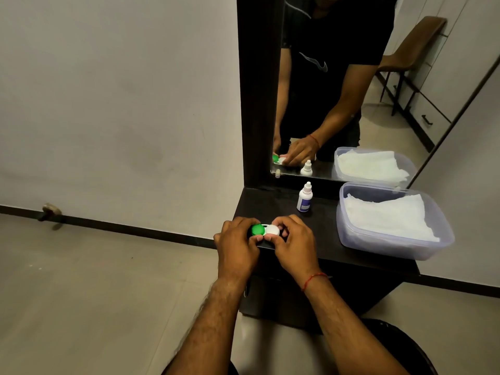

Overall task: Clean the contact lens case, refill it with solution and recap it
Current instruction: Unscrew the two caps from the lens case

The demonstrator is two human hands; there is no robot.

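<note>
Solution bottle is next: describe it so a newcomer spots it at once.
Start at the dark shelf below the mirror. Left of the clear tub of white tissues, near the mirror's foot, stands the solution bottle: small, white, pointed cap, purple label, the only bottle there.

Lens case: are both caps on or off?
Both on: the green cap and white cap sit in place side by side, left hand gripping the green, right hand the white. How tight, cannot tell.

lens case base covered by left hand and right hand, bottle label too small to read, mirror cut off at top edge, forearms cut by bottom edge
</note>
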